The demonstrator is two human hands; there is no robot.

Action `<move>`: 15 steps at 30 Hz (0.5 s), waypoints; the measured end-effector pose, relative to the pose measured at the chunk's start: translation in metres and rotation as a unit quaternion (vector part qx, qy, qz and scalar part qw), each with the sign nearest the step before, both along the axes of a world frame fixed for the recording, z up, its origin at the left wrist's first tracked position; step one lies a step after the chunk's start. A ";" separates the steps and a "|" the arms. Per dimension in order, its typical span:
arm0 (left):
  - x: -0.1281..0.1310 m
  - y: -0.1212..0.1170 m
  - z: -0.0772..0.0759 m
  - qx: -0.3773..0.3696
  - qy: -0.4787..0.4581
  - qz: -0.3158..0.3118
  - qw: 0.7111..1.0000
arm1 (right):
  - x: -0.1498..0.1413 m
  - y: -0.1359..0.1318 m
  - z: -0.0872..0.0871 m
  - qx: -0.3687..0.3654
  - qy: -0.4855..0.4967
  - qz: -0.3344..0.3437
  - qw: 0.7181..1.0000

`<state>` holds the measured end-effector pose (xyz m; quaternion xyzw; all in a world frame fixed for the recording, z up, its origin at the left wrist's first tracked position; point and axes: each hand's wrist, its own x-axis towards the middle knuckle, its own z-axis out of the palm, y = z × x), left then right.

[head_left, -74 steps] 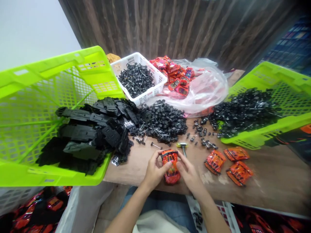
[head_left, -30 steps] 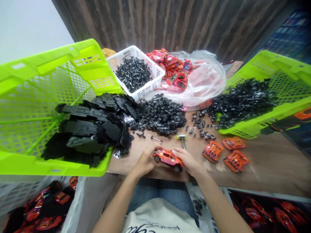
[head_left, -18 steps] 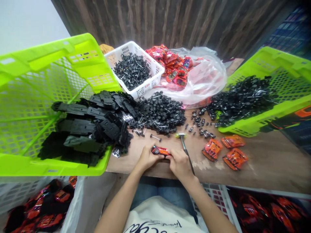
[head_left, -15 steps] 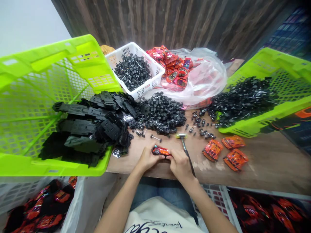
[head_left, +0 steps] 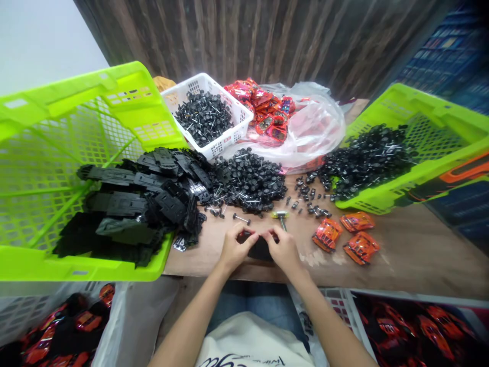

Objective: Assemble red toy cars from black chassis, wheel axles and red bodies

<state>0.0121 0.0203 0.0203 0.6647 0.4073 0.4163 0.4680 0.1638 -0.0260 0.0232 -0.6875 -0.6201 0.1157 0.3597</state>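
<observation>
At the near edge of the wooden table, a toy car (head_left: pixel 260 250) is held between both my hands, its dark underside facing me. Fingers of my left hand (head_left: pixel 237 248) are closed on its left end. On the other end, my right hand (head_left: pixel 281 248) grips with thumb and fingertips. A hammer (head_left: pixel 280 216) lies just beyond the right hand, its handle partly hidden by that hand. One wheel axle (head_left: pixel 241 219) rests on the table past the left hand. Several orange car bodies (head_left: pixel 327 235) sit to the right.
A green crate (head_left: pixel 114 273) of black chassis plates (head_left: pixel 122 201) lies at left. Wheel axles (head_left: pixel 250 181) are heaped centrally, in a white basket (head_left: pixel 229 136), and in a right green crate (head_left: pixel 382 204). Behind is a plastic bag (head_left: pixel 317 130) with red car bodies (head_left: pixel 263 107).
The toy car has been turned in my hands: its orange side and wheel showed before, and now the dark underside does. My right hand has shifted left, and the view has moved slightly.
</observation>
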 end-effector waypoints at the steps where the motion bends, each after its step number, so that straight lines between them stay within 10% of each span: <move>1: 0.003 -0.003 0.003 -0.009 -0.004 0.020 1.000 | 0.001 0.005 0.002 0.009 -0.034 -0.030 0.999; 7: 0.018 -0.005 0.004 -0.062 -0.031 0.077 0.995 | 0.005 0.017 0.003 -0.023 -0.163 -0.100 0.981; 15: 0.016 0.019 -0.004 -0.032 0.185 0.014 0.982 | 0.040 -0.054 -0.015 -0.182 -0.204 -0.180 0.945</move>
